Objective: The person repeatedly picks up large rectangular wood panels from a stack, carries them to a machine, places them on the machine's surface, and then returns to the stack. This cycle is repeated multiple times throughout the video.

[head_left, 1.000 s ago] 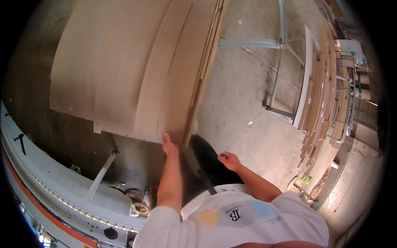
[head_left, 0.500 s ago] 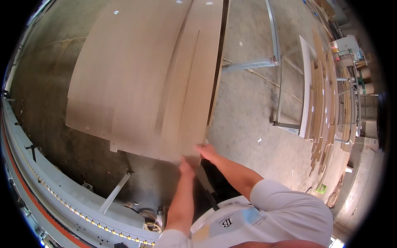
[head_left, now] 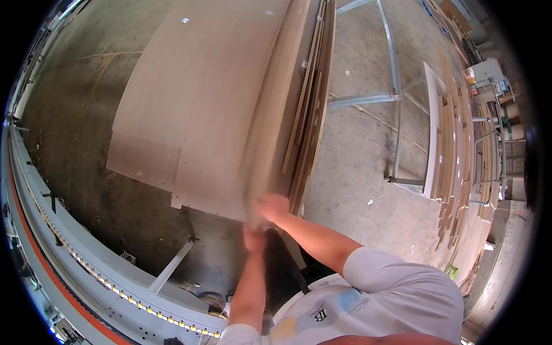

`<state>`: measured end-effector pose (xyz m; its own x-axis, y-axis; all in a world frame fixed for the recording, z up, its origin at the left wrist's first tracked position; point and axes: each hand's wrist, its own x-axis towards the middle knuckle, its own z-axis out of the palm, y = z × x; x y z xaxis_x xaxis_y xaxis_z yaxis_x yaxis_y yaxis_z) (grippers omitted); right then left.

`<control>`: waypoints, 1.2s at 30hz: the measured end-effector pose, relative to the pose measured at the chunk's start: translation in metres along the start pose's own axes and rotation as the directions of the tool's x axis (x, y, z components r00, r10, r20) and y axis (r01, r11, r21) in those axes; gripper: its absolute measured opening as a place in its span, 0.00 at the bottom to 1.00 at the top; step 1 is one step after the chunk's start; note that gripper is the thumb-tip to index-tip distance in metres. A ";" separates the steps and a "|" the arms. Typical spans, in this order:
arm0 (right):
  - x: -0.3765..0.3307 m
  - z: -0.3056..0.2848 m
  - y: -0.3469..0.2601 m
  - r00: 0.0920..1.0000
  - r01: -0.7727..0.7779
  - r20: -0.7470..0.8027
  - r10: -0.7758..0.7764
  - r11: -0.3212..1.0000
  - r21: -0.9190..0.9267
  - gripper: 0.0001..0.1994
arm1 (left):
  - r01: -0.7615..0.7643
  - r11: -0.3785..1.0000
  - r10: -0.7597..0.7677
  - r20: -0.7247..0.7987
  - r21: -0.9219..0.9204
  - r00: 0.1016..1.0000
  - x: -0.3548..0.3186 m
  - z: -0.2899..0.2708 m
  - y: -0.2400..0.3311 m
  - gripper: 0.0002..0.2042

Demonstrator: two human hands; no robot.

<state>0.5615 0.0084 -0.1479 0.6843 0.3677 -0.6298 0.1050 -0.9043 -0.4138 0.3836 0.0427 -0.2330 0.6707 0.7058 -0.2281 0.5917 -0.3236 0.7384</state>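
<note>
My left hand [head_left: 253, 238] and my right hand [head_left: 271, 208] are closed on the near end of a long, narrow wood-coloured board [head_left: 270, 132]. The right hand is slightly farther away than the left. Motion blurs the hands and that end, so finger detail is lost. The board runs away from me along the right part of a wide stack of thin brown panels [head_left: 190, 86]. Several narrow strips [head_left: 313, 123] lie along the stack's right edge, beside the board.
A metal frame [head_left: 368, 99] stands on the concrete floor to the right, with long wooden strips [head_left: 451, 155] piled beyond it. A long grey machine [head_left: 86, 261] with an orange band curves along the lower left, and a metal arm [head_left: 172, 266] sticks out from it.
Both hands have shifted the narrow board's near end leftward, and the board now looks tilted. Narrow strips along the right edge, covered before, now show. The whole view has shifted slightly.
</note>
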 end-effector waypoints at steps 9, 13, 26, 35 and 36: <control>-0.019 0.034 -0.013 0.887 0.339 0.240 -0.394 0.910 0.239 0.30 | 0.269 0.961 -0.271 -0.017 -0.066 0.963 0.100 -0.054 -0.073 0.24; -0.041 0.062 0.075 0.905 0.291 0.253 -0.342 0.931 0.218 0.26 | 0.314 0.933 -0.326 -0.041 -0.177 0.945 0.129 -0.057 -0.105 0.25; -0.320 0.061 0.344 0.837 -0.526 0.209 0.506 0.848 0.055 0.24 | 0.657 0.459 -0.599 0.338 -0.598 0.726 0.129 0.037 -0.168 0.11; -0.347 0.073 0.369 0.832 -0.554 0.176 0.526 0.797 0.239 0.19 | 0.623 0.032 -0.626 0.470 -0.782 0.622 0.142 0.038 -0.119 0.26; -0.350 0.071 0.371 0.826 -0.563 0.199 0.528 0.749 0.348 0.17 | 0.648 0.084 -0.650 0.451 -0.757 0.612 0.139 0.030 -0.114 0.23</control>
<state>0.3096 -0.4403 -0.1276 0.4769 -0.1308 -0.8692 -0.5581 -0.8090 -0.1845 0.4229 0.1588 -0.3683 0.2277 0.3576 -0.9057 0.1456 0.9072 0.3948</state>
